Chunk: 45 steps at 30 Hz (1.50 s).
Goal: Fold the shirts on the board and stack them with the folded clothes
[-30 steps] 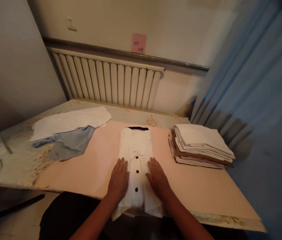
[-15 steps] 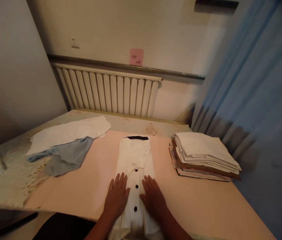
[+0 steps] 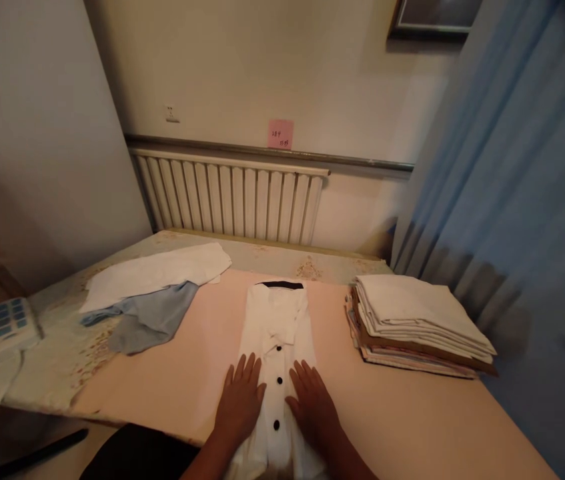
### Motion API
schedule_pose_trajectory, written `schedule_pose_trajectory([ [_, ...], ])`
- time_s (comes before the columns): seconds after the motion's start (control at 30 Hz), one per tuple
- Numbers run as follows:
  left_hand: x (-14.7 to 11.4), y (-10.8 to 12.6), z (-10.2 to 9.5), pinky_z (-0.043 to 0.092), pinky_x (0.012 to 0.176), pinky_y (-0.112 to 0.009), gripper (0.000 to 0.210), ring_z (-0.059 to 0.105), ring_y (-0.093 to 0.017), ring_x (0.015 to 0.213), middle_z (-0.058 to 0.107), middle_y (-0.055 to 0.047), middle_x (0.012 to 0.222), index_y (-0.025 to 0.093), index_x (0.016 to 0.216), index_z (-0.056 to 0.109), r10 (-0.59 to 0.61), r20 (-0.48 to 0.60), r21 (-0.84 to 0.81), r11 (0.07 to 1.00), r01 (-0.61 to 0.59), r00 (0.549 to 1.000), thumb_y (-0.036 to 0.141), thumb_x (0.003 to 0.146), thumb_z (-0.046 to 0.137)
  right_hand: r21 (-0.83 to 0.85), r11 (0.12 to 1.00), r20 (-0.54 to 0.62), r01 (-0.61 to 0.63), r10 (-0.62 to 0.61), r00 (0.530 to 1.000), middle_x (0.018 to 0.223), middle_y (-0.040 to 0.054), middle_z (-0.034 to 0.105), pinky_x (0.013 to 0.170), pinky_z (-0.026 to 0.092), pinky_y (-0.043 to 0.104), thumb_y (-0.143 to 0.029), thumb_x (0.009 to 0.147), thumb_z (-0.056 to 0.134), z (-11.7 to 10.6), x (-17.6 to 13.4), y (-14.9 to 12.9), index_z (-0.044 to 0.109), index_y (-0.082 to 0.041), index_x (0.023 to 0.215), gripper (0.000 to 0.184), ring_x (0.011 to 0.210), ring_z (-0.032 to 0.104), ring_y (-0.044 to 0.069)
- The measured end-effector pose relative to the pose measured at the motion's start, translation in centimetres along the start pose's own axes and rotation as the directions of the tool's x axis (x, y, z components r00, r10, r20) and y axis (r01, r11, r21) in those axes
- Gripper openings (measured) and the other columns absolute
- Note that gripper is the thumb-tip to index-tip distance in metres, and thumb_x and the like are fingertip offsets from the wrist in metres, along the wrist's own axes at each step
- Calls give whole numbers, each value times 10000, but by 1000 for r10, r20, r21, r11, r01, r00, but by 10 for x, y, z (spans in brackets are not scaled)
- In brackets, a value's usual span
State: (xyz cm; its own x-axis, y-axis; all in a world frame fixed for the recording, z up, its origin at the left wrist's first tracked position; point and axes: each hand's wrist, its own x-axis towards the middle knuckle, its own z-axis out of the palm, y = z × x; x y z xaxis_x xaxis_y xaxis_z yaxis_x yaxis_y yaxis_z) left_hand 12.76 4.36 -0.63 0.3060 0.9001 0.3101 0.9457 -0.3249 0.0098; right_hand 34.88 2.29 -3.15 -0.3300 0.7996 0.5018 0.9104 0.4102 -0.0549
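Observation:
A white shirt (image 3: 277,320) with a black inner collar and several black buttons down its front lies lengthwise on the pink cloth (image 3: 172,373), its sides folded in to a narrow strip. My left hand (image 3: 241,399) rests flat on the shirt's left side, fingers stretched toward the collar. On the other side of the button row, my right hand (image 3: 313,405) lies flat too, fingers slightly spread. Neither hand grips the fabric. The shirt's lower end runs down past my wrists to the bottom of the view.
To the right sits a stack of folded clothes (image 3: 417,320), white above brown. At left lie a white garment (image 3: 157,275) and a blue-grey garment (image 3: 157,320). A white power strip (image 3: 9,327) with a cord is at far left. A blue curtain (image 3: 522,233) hangs on the right.
The camera view has shifted, so everything appears a little lower and further right, and more of the power strip shows. Both hands stay flat on the shirt in nearly the same place.

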Motion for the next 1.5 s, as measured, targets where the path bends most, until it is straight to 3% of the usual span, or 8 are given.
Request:
schedule_pose_trajectory([
  [0.67,-1,1,-3,299,1098,-531,509,350,-293,1377,434,-78,1472,200,1404,443,6,-34,-35,999,-7,999,378,938,338,-5,1000,-47,6,-7,999,1404,80,506,1103,334,433,-361,921,506,-2,0,-1,527,-191,1324,438,1343,402,248],
  [0.93,-1,1,0,307,1094,-536,507,358,-299,1372,448,-87,1462,196,1394,455,13,-45,-29,999,-15,999,381,934,350,3,1000,-14,5,-5,1000,1410,72,501,1110,329,428,-364,923,496,-5,0,-2,518,-179,1327,445,1345,398,246],
  [1.5,-8,7,-9,255,1134,-503,518,290,-256,1409,385,-51,1509,238,1430,372,-42,38,-76,996,45,998,373,930,363,-51,994,7,92,-92,996,1399,115,506,1102,320,448,-379,946,448,4,-8,7,514,-139,1325,453,1345,396,273],
])
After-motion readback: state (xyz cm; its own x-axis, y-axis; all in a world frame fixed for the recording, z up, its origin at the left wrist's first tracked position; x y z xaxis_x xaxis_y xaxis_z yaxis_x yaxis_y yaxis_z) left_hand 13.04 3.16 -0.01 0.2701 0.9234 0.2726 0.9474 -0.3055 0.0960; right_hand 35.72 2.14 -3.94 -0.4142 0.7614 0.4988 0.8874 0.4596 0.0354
